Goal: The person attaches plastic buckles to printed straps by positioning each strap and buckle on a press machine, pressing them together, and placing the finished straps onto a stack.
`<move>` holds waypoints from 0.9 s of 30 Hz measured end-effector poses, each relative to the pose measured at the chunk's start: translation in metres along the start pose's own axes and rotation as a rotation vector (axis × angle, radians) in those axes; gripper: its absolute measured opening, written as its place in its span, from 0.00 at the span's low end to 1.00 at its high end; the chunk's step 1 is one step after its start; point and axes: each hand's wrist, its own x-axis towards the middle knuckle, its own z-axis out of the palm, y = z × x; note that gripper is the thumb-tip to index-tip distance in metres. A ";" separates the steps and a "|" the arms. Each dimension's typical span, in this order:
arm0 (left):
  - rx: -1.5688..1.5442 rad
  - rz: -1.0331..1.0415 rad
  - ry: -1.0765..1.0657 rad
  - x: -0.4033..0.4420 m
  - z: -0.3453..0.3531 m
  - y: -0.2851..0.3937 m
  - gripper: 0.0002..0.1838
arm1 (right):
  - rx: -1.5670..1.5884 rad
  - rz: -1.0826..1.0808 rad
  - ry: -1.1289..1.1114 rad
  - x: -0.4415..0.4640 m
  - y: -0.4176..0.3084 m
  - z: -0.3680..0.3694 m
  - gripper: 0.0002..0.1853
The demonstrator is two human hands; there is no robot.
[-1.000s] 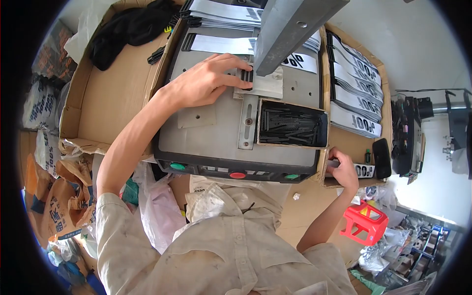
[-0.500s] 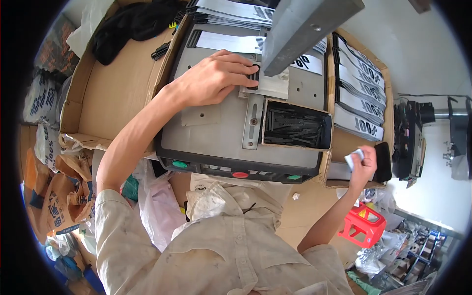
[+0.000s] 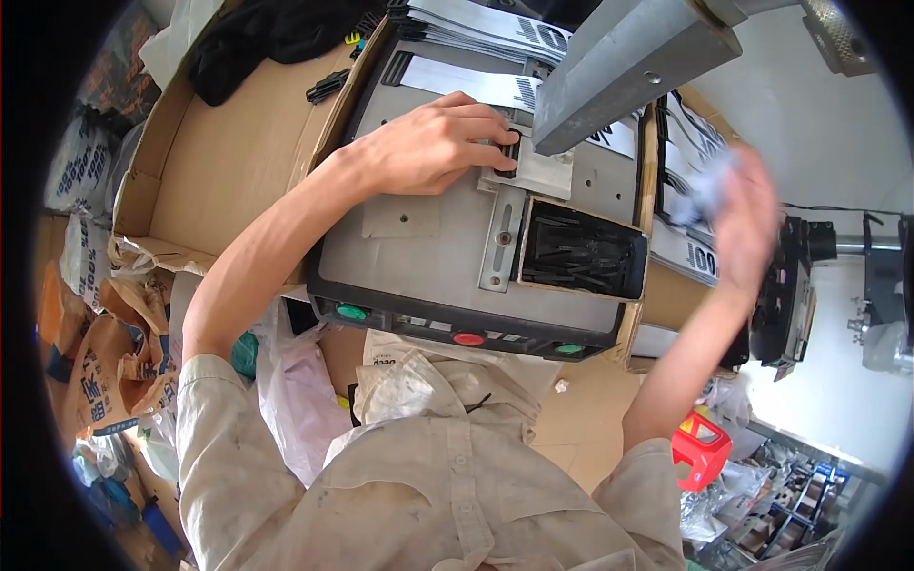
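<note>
My left hand [image 3: 443, 143] pinches a small black buckle [image 3: 508, 154] between thumb and fingers, at a metal block [image 3: 546, 171] beneath the slanted grey arm of the machine [image 3: 624, 76]. Blurred by motion, my right hand [image 3: 747, 214] is raised over the right cardboard box, with a pale, folded-looking item [image 3: 703, 192] at its fingers. Printed white straps [image 3: 687, 249] lie in that box below the hand. An open tray of thin black pieces [image 3: 586, 249] stands on the machine's plate, right of a slotted metal bar [image 3: 502, 238].
A cardboard box [image 3: 214, 162] with a black cloth [image 3: 271, 43] stands at the left. More straps [image 3: 481, 29] are stacked at the machine's back. Green and red buttons [image 3: 467, 339] line its front edge. A red plastic frame [image 3: 702, 452] sits lower right.
My right hand has risen from the front of the right box to its back with the pale item. My left hand stays at the metal block with the buckle. The view has shifted slightly.
</note>
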 end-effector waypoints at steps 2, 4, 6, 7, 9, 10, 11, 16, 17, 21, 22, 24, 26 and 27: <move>0.002 0.003 0.001 -0.001 0.000 -0.002 0.19 | -0.274 0.080 -0.479 0.024 0.016 0.055 0.16; 0.010 -0.003 0.000 0.000 -0.003 -0.004 0.18 | -0.432 0.066 -0.640 0.025 0.043 0.096 0.14; 0.006 0.002 0.029 0.000 -0.005 -0.001 0.16 | -0.490 0.006 -0.603 0.018 0.058 0.122 0.12; 0.011 -0.020 0.031 -0.002 -0.005 -0.001 0.16 | -0.653 -0.129 -0.558 0.013 0.047 0.127 0.12; -0.011 0.008 0.031 0.000 -0.004 -0.005 0.16 | -0.653 -0.164 -0.483 0.012 0.053 0.127 0.12; -0.010 0.018 0.052 0.001 -0.003 -0.005 0.15 | -0.659 -0.172 -0.495 0.012 0.055 0.127 0.12; -0.006 0.015 0.062 0.001 -0.003 -0.005 0.15 | -0.663 -0.179 -0.454 0.010 0.057 0.127 0.11; -0.022 -0.003 0.045 -0.002 -0.002 -0.005 0.15 | -0.673 -0.183 -0.391 0.010 0.062 0.126 0.09; -0.029 -0.004 0.042 -0.002 -0.002 -0.004 0.15 | -0.653 -0.190 -0.409 0.010 0.060 0.126 0.09; -0.006 -0.016 0.023 0.000 -0.002 -0.003 0.19 | -0.502 -0.141 -0.406 0.009 0.067 0.125 0.09; -0.017 -0.025 0.012 0.000 -0.002 -0.002 0.20 | -0.501 -0.139 -0.407 0.008 0.065 0.126 0.09; -0.004 -0.037 0.007 0.000 -0.002 0.000 0.22 | -0.623 -0.082 -0.384 0.006 0.057 0.130 0.10; 0.011 -0.045 0.004 0.001 -0.003 0.002 0.25 | -0.634 -0.073 -0.380 0.005 0.053 0.134 0.10; 0.014 -0.042 -0.001 0.001 -0.003 0.002 0.26 | -0.648 -0.066 -0.377 0.005 0.052 0.135 0.12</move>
